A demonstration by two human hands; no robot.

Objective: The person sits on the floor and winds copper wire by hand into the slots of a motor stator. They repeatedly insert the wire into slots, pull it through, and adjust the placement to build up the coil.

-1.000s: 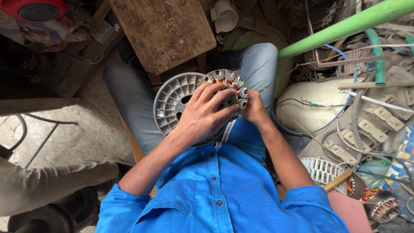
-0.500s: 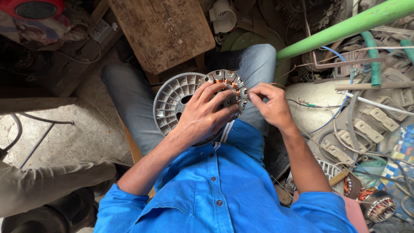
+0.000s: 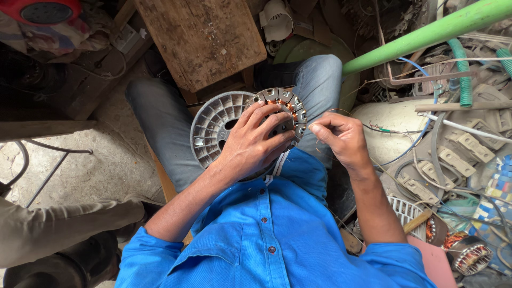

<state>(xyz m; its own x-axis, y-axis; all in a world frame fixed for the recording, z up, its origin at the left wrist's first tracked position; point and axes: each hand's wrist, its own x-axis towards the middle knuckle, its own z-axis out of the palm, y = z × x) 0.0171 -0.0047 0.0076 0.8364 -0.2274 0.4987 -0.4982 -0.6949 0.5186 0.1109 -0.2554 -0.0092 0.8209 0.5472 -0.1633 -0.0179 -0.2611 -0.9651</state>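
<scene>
Winding: stood part done, as I judged it; copper showed in several slots of the stator (image 3: pixel 285 109), though the hand hid the rest, so how many coils remained could not be told.
Left hand: the left hand (image 3: pixel 255 144) lay spread over the stator's face, fingers curled round its rim, clamping it against the lap.
Right hand: the right hand (image 3: pixel 341 140) was pinched closed on a thin wire (image 3: pixel 341 111) just beside the stator; the strand looped up from the fingertips.
Stator: a ring of stacked grey steel teeth, blocky and matte, with bright copper between them.
Housing: a round ribbed fan housing (image 3: pixel 213 130), dull cast metal with radial fins, lay on the thigh behind the stator, touching it.
Surroundings: a rough wooden stool (image 3: pixel 200 40) stood beyond the knees; a smooth green pipe (image 3: pixel 426 32) slanted above loose wires and another wound stator (image 3: pixel 472 256).
</scene>
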